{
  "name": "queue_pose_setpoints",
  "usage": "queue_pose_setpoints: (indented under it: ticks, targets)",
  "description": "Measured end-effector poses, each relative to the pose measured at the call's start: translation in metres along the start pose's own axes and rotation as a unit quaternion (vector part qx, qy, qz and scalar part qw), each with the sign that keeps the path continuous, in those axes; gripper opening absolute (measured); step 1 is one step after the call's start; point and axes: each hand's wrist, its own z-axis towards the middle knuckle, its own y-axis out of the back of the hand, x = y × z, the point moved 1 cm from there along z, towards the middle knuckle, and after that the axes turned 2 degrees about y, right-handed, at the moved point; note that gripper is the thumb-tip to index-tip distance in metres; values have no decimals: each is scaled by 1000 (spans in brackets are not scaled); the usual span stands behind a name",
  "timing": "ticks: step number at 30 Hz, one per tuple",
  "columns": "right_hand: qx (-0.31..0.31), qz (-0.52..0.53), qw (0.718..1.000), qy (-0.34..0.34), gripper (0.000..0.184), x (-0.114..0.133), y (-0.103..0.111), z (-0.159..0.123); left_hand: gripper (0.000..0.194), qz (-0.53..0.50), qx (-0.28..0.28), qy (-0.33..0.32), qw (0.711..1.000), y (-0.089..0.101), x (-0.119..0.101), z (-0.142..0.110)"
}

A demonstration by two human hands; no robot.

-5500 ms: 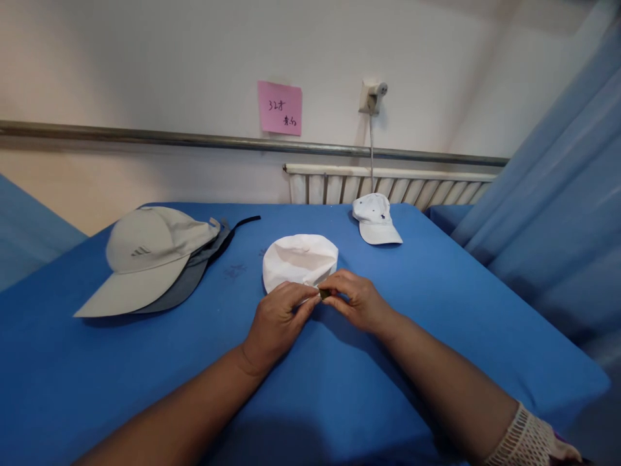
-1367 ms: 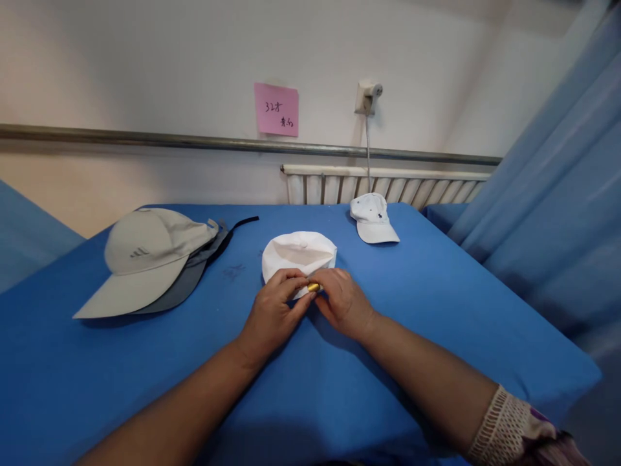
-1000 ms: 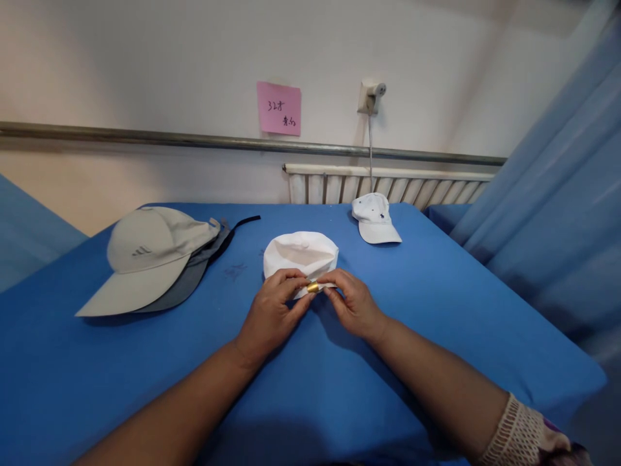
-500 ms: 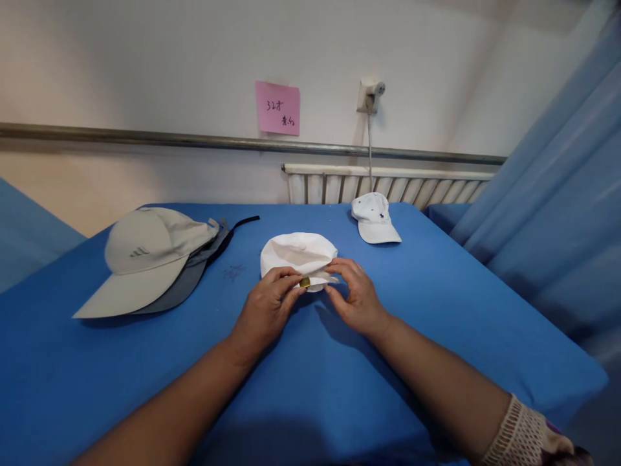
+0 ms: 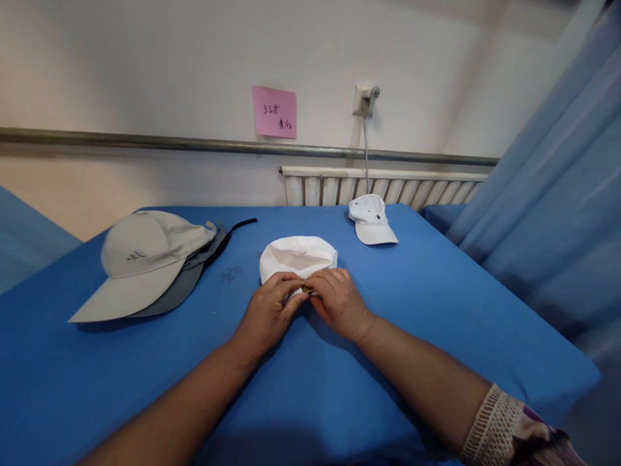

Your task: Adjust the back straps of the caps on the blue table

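Observation:
A white cap [image 5: 298, 252] lies at the middle of the blue-covered table, its rear band toward me. On that band is a small brass-coloured buckle [image 5: 306, 290], mostly covered by my fingers. My left hand [image 5: 266, 310] pinches the strap at the buckle's left side, thumb below and fingers above. From the right, my right hand [image 5: 339, 304] closes over the strap and buckle, and its fingertips meet those of the left. The strap's free end is hidden under the right hand.
At the left, a beige cap [image 5: 140, 259] rests on a dark grey cap [image 5: 167, 301] with a black strap. A small white cap [image 5: 373, 220] sits at the back right. Blue curtains [image 5: 548, 188] hang on the right; a radiator [image 5: 339, 188] stands behind the table.
Half a second ago my right hand held the strap's end apart from the buckle; now it has moved left onto the buckle. The buckle turned from dark to shiny and back across the frames.

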Motion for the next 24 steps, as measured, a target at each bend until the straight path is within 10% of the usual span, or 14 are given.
queue_pose_setpoints:
  ticks: [24]
  targets:
    - [11,40,997,-61,15,-2,2,-2,15,178,-44,-129,975,5,-5,1]
